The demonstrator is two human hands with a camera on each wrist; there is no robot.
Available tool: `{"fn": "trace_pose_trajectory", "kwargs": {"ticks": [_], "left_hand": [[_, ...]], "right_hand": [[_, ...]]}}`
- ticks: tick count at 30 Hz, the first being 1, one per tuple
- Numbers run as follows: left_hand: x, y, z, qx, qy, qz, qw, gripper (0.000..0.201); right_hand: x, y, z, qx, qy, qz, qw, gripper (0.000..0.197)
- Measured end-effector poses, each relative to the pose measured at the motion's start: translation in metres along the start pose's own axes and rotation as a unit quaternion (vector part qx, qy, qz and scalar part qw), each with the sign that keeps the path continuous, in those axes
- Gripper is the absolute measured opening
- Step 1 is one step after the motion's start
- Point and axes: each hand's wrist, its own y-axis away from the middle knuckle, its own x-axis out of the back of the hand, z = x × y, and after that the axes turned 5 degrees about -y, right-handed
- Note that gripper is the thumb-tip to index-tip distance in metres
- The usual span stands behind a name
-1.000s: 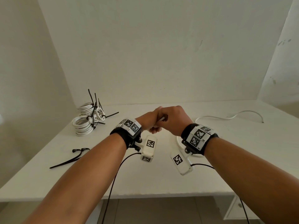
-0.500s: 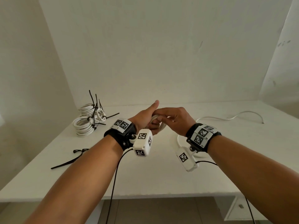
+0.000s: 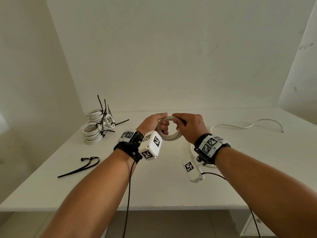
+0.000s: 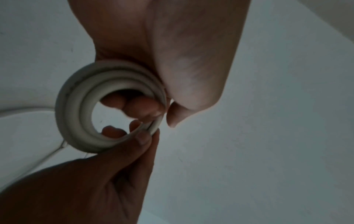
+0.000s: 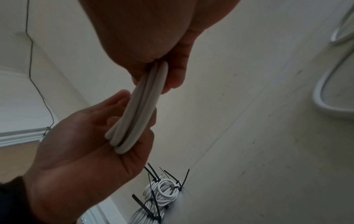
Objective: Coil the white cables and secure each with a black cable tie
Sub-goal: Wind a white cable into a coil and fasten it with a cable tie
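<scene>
Coil (image 3: pixel 169 128) now seemingly fuller, hands (image 3: pixel 152 122) raised.

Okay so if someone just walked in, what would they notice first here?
Probably the white cable coil held up mid-table between the left hand and the right hand. Next, the pile of tied coils bristling with black tie tails at the far left, and the loose black cable ties lying nearer.
</scene>
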Motion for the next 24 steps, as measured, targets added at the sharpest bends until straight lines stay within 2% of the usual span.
{"fn": "trace_pose_trajectory", "kwargs": {"ticks": [4,9,12,16,20,24], "left_hand": [[0.008,0.007,0.003,-0.039,-0.05,0.047,0.997,0.027],[0.032,0.018,0.007,-0.096,-0.131,0.106,0.981,0.031],[0.052,0.026,0.009,-0.1,-0.114,0.137,0.979,0.033],[0.092,0.039,0.01,-0.089,-0.11,0.157,0.977,0.032],[0.143,0.058,0.006,-0.094,-0.152,0.209,0.961,0.023],[0.202,0.087,0.002,-0.09,-0.159,0.293,0.938,0.023]], "right_hand": [[-0.012,-0.004,-0.012,0.024,0.004,-0.019,1.0,0.02],[-0.03,-0.011,-0.033,0.039,0.027,-0.084,0.995,0.013],[-0.053,-0.018,-0.045,0.042,0.033,-0.083,0.995,0.015],[-0.091,-0.024,-0.064,0.022,0.034,-0.129,0.991,0.017],[-0.137,-0.03,-0.086,-0.06,-0.003,-0.207,0.976,0.023],[-0.175,-0.033,-0.097,-0.186,-0.009,-0.314,0.931,0.026]]}}
